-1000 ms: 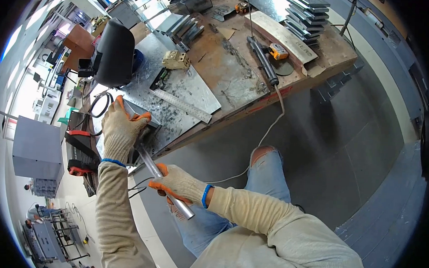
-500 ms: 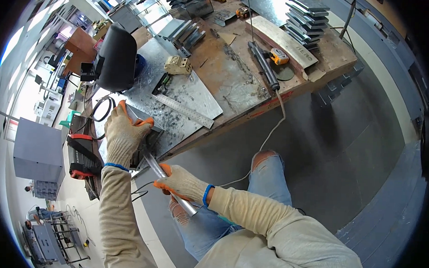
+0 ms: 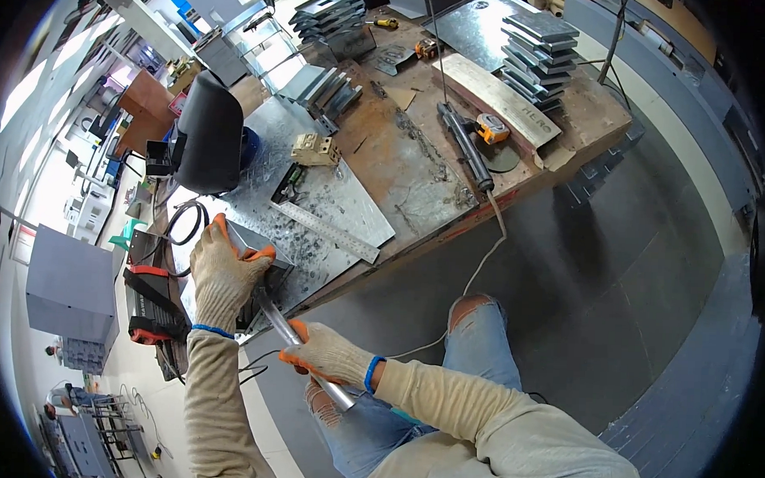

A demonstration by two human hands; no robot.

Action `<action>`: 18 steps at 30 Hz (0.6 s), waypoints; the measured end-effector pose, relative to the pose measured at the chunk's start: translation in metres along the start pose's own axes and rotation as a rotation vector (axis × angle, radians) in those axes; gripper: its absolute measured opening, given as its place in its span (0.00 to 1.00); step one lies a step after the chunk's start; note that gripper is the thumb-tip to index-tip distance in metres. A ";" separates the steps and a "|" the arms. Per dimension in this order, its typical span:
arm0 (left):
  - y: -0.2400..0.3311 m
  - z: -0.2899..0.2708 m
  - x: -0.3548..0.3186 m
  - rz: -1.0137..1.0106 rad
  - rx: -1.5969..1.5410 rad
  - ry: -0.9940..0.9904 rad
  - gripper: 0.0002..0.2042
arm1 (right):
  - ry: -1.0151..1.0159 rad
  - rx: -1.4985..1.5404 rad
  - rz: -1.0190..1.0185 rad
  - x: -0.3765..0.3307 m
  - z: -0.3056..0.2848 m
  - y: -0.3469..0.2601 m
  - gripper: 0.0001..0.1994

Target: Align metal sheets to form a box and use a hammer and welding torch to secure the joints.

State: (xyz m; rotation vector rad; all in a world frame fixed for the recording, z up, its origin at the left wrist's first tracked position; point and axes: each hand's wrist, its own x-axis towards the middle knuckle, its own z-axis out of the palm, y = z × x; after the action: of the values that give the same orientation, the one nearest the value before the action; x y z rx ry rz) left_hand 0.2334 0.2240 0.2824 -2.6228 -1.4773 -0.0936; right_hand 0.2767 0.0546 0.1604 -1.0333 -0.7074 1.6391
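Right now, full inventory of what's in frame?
metal tube: 1, silvery, held across the bench's near edge
grey metal piece: 1, under the left hand
steel ruler: 1, silvery, lying on the sheet metal
sheet metal: 1, galvanised grey, bench left
welding helmet: 1, black, bench far left
tape measure: 1, orange-yellow, bench right
stacked plates: 1 pile, grey, far right
workbench: 1, rusty brown
left hand: gloved, pressing the piece
right hand: gloved, gripping the tube

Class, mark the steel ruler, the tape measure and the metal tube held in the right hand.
steel ruler [image 3: 325, 230], head view, middle of its blade
tape measure [image 3: 491, 128], head view, its orange case
metal tube [image 3: 280, 322], head view, bare stretch above the right hand [image 3: 328, 355]
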 end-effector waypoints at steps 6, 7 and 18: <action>0.005 -0.008 -0.004 -0.035 -0.026 -0.007 0.48 | 0.028 0.012 0.006 -0.005 0.002 -0.013 0.12; 0.005 -0.008 -0.004 -0.045 -0.035 -0.013 0.48 | 0.009 -0.023 0.026 -0.009 0.001 -0.018 0.12; 0.007 -0.013 -0.003 -0.097 -0.039 -0.077 0.48 | -0.033 -0.043 0.027 -0.008 0.002 -0.012 0.11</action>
State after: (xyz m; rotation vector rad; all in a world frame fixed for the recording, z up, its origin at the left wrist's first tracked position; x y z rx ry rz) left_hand 0.2380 0.2156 0.2939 -2.6121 -1.6435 -0.0318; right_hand 0.2812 0.0507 0.1733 -1.0526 -0.7568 1.6734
